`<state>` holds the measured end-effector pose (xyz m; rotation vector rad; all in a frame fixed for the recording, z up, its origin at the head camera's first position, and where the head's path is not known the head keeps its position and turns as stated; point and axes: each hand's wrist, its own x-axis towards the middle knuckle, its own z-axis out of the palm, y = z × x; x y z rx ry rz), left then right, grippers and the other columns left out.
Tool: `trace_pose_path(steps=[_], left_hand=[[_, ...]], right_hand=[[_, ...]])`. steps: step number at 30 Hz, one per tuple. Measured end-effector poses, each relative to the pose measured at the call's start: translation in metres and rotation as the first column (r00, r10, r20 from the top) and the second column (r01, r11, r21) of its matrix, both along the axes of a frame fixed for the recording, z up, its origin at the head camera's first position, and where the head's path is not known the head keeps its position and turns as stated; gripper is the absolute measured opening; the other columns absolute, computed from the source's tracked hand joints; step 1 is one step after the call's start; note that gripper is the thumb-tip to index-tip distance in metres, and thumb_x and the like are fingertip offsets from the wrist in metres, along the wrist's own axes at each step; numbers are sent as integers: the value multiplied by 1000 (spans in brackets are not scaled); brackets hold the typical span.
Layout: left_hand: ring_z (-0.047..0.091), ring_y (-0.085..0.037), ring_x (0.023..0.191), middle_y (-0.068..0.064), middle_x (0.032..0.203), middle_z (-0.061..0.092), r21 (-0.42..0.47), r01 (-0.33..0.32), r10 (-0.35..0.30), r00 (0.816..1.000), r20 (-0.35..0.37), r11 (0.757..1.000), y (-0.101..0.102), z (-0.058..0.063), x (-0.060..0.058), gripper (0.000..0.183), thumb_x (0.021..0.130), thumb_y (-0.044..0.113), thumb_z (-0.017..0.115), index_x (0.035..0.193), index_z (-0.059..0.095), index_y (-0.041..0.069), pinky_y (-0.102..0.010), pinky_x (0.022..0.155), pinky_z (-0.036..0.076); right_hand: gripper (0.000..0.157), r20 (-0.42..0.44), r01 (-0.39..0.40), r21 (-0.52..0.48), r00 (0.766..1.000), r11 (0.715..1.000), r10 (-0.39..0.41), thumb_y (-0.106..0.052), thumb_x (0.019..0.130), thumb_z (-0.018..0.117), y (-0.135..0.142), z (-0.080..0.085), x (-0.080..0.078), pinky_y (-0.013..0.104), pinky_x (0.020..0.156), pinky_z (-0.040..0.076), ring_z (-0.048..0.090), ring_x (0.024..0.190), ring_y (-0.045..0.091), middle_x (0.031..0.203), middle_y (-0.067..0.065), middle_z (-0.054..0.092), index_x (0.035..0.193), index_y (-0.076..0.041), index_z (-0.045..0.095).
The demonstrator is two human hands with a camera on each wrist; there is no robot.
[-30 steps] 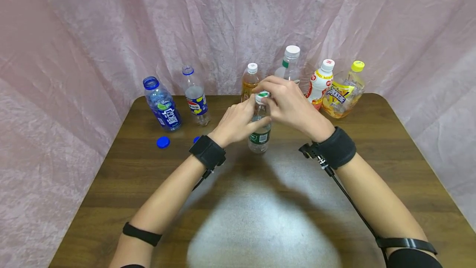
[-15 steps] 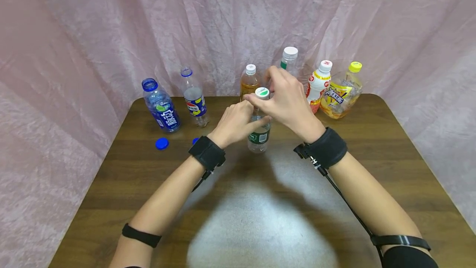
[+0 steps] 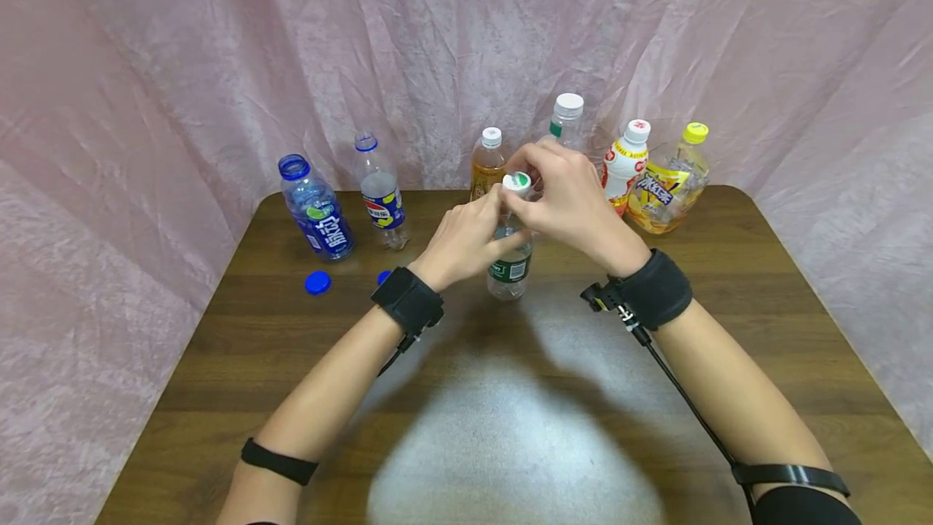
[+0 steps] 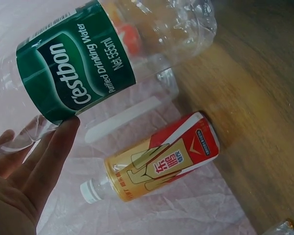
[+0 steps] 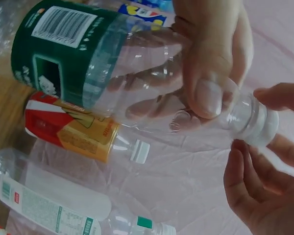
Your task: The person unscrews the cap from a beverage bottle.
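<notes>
A clear water bottle (image 3: pixel 509 269) with a green label stands upright near the middle of the table. My left hand (image 3: pixel 461 241) grips it round the upper body, thumb on the near side; the right wrist view shows that thumb (image 5: pixel 209 98) just below the neck. My right hand (image 3: pixel 567 197) has its thumb and curled fingers round the white cap (image 3: pixel 517 181), which sits on the bottle's neck. In the left wrist view the bottle's label (image 4: pixel 76 63) is large, while the cap is out of that frame.
Left stand two uncapped bottles, one blue (image 3: pixel 321 217) and one cola bottle (image 3: pixel 382 197); a blue cap (image 3: pixel 317 283) lies before them. Behind and right are an amber bottle (image 3: pixel 487 168), a tall clear bottle (image 3: pixel 568 113), a white-red bottle (image 3: pixel 625 164) and a yellow-capped bottle (image 3: pixel 666 193).
My right hand's fingers loosened from the cap and its wrist turned half a second ago; now they are back round the cap. My left hand has kept its grip on the bottle.
</notes>
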<state>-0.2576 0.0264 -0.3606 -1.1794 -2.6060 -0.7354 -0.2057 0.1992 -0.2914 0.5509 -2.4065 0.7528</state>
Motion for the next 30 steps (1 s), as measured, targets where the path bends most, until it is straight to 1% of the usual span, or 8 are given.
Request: trace_pose_path(steps=[3, 6, 11, 15, 18, 22, 25, 30], left_hand=[[61, -17, 79, -6, 96, 68, 0, -2, 2, 1000, -8, 1000, 1, 0, 0, 51, 97, 56, 66, 115, 51, 11, -36, 67, 51], [61, -17, 78, -7, 95, 68, -3, -11, 11, 1000, -21, 1000, 2, 0, -1, 53, 97, 59, 63, 117, 52, 10, -37, 66, 51], [61, -17, 79, -7, 95, 67, 7, -11, 11, 1000, -7, 1000, 1, -1, -1, 56, 97, 59, 63, 122, 51, 11, -37, 68, 52], [58, -16, 76, 0, 92, 63, 19, -6, 6, 1000, -4, 1000, 1, -1, 0, 50, 97, 55, 67, 119, 54, 12, -33, 64, 48], [50, -14, 67, 4, 80, 53, 18, -15, 15, 1000, 0, 1000, 0, -1, 0, 43, 97, 56, 67, 103, 60, 14, -30, 57, 41], [48, -14, 66, 3, 79, 54, 0, -22, 22, 1000, -6, 1000, -1, 0, 0, 45, 97, 58, 65, 105, 63, 14, -31, 56, 39], [54, -16, 72, -1, 89, 62, -10, -19, 19, 1000, -11, 1000, -1, 0, 0, 50, 97, 59, 65, 121, 58, 16, -32, 60, 44], [59, -17, 75, -4, 94, 67, -9, -30, 29, 1000, -4, 1000, -4, 1, -1, 55, 96, 58, 66, 123, 51, 12, -33, 62, 48]], right_hand=[[18, 47, -78, -18, 996, 997, 79, -14, 88, 75, 4, 2, 0, 35, 76, 55, 69, 84, 22, 98, 10, 71, 104, -5, 74], [20, 79, -144, -34, 986, 989, 146, -6, 89, 71, 8, 2, 0, 37, 82, 58, 71, 90, 22, 106, 11, 74, 108, -3, 75], [34, 81, -190, -48, 978, 981, 193, -5, 87, 71, 11, 0, 0, 38, 88, 58, 71, 100, 22, 118, 10, 74, 121, -5, 72], [44, 49, -122, -76, 991, 990, 126, -22, 87, 80, 8, -1, 1, 37, 87, 57, 71, 101, 22, 121, 10, 70, 127, -7, 68], [42, 8, -19, -75, 1000, 997, 19, -34, 84, 85, 1, -2, 0, 34, 77, 52, 68, 88, 21, 103, 10, 68, 112, -7, 70], [30, -42, 71, -47, 996, 996, -73, -32, 83, 85, -7, -3, -2, 32, 65, 41, 57, 71, 20, 81, 7, 61, 93, -8, 70], [21, -39, 62, -23, 997, 998, -63, -26, 85, 83, -7, -2, -2, 34, 65, 41, 58, 70, 21, 80, 7, 64, 93, -8, 75], [17, 23, -73, -4, 997, 997, 73, -11, 89, 77, -4, 3, 0, 37, 78, 53, 71, 91, 22, 102, 9, 77, 106, -7, 79]])
